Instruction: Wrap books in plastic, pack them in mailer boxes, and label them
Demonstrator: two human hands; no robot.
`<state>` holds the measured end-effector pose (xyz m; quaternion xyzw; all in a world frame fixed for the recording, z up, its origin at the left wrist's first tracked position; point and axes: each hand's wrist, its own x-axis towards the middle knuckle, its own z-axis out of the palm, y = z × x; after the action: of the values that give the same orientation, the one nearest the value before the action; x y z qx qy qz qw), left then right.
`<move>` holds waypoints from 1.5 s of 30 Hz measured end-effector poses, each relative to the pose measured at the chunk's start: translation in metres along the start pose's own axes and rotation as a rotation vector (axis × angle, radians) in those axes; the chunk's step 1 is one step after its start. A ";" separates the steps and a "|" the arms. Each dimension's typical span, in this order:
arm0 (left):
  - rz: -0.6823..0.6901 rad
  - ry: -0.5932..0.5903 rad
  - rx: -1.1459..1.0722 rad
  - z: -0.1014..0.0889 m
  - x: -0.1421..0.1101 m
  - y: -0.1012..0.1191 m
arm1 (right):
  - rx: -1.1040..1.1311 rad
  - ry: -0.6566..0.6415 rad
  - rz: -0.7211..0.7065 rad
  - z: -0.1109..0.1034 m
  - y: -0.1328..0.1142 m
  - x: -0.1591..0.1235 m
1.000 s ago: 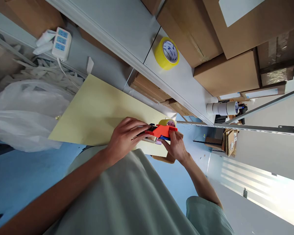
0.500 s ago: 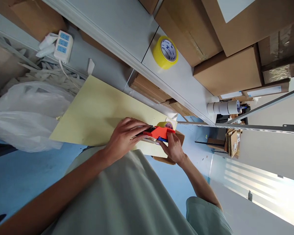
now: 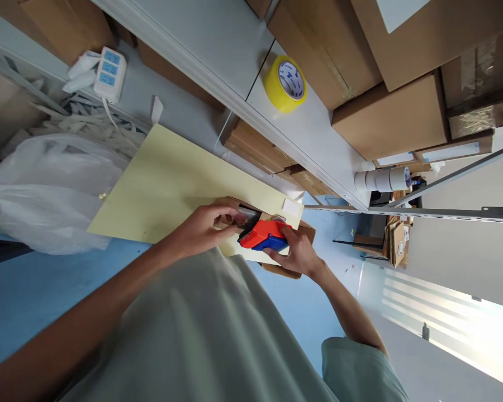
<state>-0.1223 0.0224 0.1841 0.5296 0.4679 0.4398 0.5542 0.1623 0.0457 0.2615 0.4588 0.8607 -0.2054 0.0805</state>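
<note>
My right hand (image 3: 295, 251) grips a red and blue tape dispenser (image 3: 268, 234), thumb on top and fingers below. Part of a tape roll (image 3: 279, 219) shows behind its red body. The dispenser's black end points left, towards my left hand (image 3: 212, 224). That hand is closed, thumb and fingers curled about a small brown cardboard box (image 3: 223, 201), mostly hidden by the hand and the dispenser. Both hands are over a pale yellow board (image 3: 163, 178) in front of my body. A white label (image 3: 291, 207) lies at the board's right end.
A yellow tape roll (image 3: 285, 84) and white rolls (image 3: 381, 180) are on the grey shelf (image 3: 218, 61), with cardboard boxes (image 3: 389, 123) behind. A power strip (image 3: 109, 75) and white plastic bags (image 3: 54, 190) are left. An open carton (image 3: 283, 272) stands below the board's right end.
The dispenser has tilted, showing more of its blue side, and shifted slightly left and down. My left hand has drawn left off its black end, and the small box has come into view.
</note>
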 end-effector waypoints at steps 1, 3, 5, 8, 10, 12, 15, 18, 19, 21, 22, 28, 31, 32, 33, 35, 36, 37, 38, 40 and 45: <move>-0.083 -0.042 -0.043 -0.001 0.001 -0.004 | 0.025 -0.048 0.037 -0.003 -0.004 0.002; -0.234 -0.108 -0.133 0.000 0.002 -0.011 | 0.078 -0.122 0.098 -0.007 -0.010 0.005; -0.347 -0.129 -0.233 0.001 0.001 -0.017 | 0.125 -0.173 0.135 -0.011 -0.015 0.009; -0.443 -0.112 -0.351 0.002 -0.003 -0.024 | 0.174 -0.243 0.159 -0.015 -0.020 0.015; -0.486 -0.099 -0.388 0.000 -0.006 -0.028 | 0.185 -0.290 0.172 -0.016 -0.023 0.020; -0.522 -0.083 -0.408 -0.001 -0.010 -0.033 | 0.168 -0.333 0.198 -0.016 -0.027 0.027; -0.579 -0.052 -0.446 -0.002 -0.014 -0.040 | 0.114 -0.393 0.246 -0.014 -0.035 0.037; -0.627 -0.058 -0.505 -0.003 -0.018 -0.049 | 0.106 -0.452 0.261 -0.015 -0.043 0.046; -0.638 -0.068 -0.525 -0.005 -0.020 -0.053 | 0.115 -0.475 0.264 -0.018 -0.044 0.048; -0.653 -0.059 -0.527 -0.013 -0.023 -0.067 | 0.128 -0.527 0.294 -0.027 -0.045 0.050; -0.661 -0.029 -0.502 -0.019 -0.024 -0.076 | 0.131 -0.551 0.328 -0.033 -0.044 0.050; -0.670 0.048 -0.378 -0.049 -0.014 -0.142 | 0.207 -0.624 0.549 -0.065 -0.038 0.052; -0.645 0.009 -0.446 -0.040 0.001 -0.166 | 0.137 -0.577 0.589 -0.065 -0.041 0.061; -0.641 0.002 -0.462 -0.035 0.006 -0.173 | 0.113 -0.566 0.600 -0.063 -0.042 0.065; -0.640 -0.004 -0.475 -0.031 0.011 -0.178 | 0.096 -0.560 0.608 -0.061 -0.043 0.069; -0.643 -0.004 -0.491 -0.023 0.017 -0.189 | 0.074 -0.551 0.613 -0.056 -0.044 0.076; -0.646 0.000 -0.498 -0.020 0.020 -0.193 | 0.069 -0.550 0.613 -0.054 -0.044 0.080; -0.651 0.002 -0.504 -0.018 0.021 -0.197 | 0.065 -0.550 0.612 -0.051 -0.043 0.082; -0.653 0.007 -0.509 -0.015 0.022 -0.199 | 0.060 -0.551 0.611 -0.049 -0.042 0.085; -0.655 0.005 -0.519 -0.011 0.023 -0.203 | 0.051 -0.557 0.614 -0.045 -0.039 0.089; -0.654 0.043 -0.575 0.006 0.027 -0.212 | 0.045 -0.573 0.624 -0.040 -0.036 0.097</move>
<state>-0.1136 0.0366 -0.0294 0.1685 0.4810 0.3646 0.7793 0.0799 0.1179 0.2761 0.6233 0.6186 -0.3092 0.3650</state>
